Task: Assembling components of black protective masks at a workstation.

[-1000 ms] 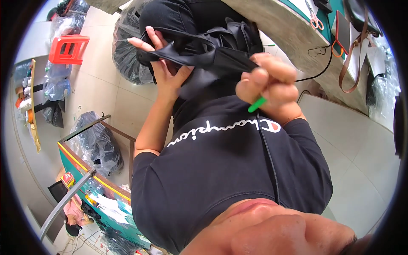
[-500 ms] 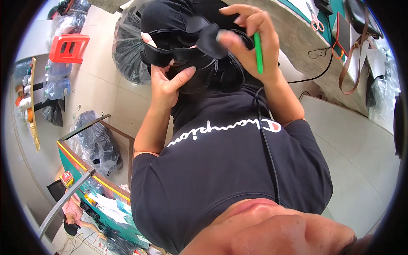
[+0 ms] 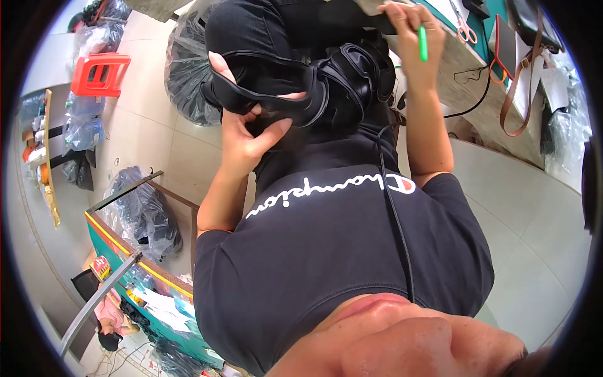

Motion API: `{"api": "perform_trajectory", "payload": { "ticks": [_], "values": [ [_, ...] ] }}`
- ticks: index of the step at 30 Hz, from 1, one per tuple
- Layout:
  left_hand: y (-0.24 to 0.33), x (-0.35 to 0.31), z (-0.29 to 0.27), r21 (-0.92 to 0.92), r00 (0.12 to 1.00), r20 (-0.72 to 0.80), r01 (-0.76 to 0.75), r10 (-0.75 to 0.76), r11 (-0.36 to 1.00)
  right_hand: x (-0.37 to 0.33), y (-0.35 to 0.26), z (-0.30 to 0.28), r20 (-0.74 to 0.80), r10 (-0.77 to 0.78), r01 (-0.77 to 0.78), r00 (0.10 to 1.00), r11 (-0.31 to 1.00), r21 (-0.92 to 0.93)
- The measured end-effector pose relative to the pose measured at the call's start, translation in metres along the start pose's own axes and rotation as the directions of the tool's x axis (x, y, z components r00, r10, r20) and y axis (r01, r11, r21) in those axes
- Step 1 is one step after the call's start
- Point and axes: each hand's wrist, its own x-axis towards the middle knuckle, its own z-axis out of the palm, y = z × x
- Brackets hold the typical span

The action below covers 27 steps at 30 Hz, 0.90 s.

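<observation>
My left hand (image 3: pixel 250 139) is closed around the rim of a black, soft sewn piece (image 3: pixel 267 100) with raised piped edges. Its thumb presses the near side, and fingertips show through the piece's opening. More black, partly shiny folds (image 3: pixel 355 78) lie on my lap to the right; which belong to the same piece I cannot tell. Up at the right, by the table edge, my right hand (image 3: pixel 416 47) holds a green pen-like stick (image 3: pixel 423 44) against its palm. Its thumb and fingertips are drawn together beside a dark strip (image 3: pixel 370 22); whether they grip that strip is unclear.
Scissors (image 3: pixel 465 30) and a brown-strapped bag (image 3: pixel 534 31) are on the table at right. A red stool (image 3: pixel 100 74) and plastic-wrapped bundles (image 3: pixel 147 210) stand at left. Behind a green-sided table (image 3: pixel 157 308), another person (image 3: pixel 112 314) is at lower left. A black cord (image 3: pixel 392 226) crosses my shirt.
My right hand has moved up and right, away from the black piece, with the green stick still in it. The left hand keeps its hold, and the piece's opening shows more widely.
</observation>
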Motion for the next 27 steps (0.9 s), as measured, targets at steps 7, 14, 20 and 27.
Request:
{"api": "perform_trajectory", "payload": {
  "ticks": [7, 14, 20, 27],
  "values": [
    [-0.023, 0.001, -0.03, -0.826, 0.998, -0.021, 0.018, -0.062, 0.563, -0.007, -0.015, -0.077, 0.321, 0.159, 0.065, 0.934, 0.806, -0.589],
    [-0.033, 0.0, -0.02, -0.789, 0.999, -0.01, 0.021, -0.047, 0.614, -0.059, -0.024, -0.001, 0.522, 0.048, -0.335, 0.851, 0.817, 0.47],
    [-0.031, -0.003, -0.019, -0.742, 0.991, 0.053, 0.121, -0.121, 0.66, -0.074, -0.052, 0.034, 0.602, -0.068, -0.307, 0.796, 0.812, 0.496],
    [-0.021, -0.005, -0.009, -0.688, 0.988, 0.05, 0.14, -0.147, 0.712, -0.07, -0.054, 0.045, 0.624, -0.017, -0.294, 0.781, 0.871, 0.392]
  ]
}}
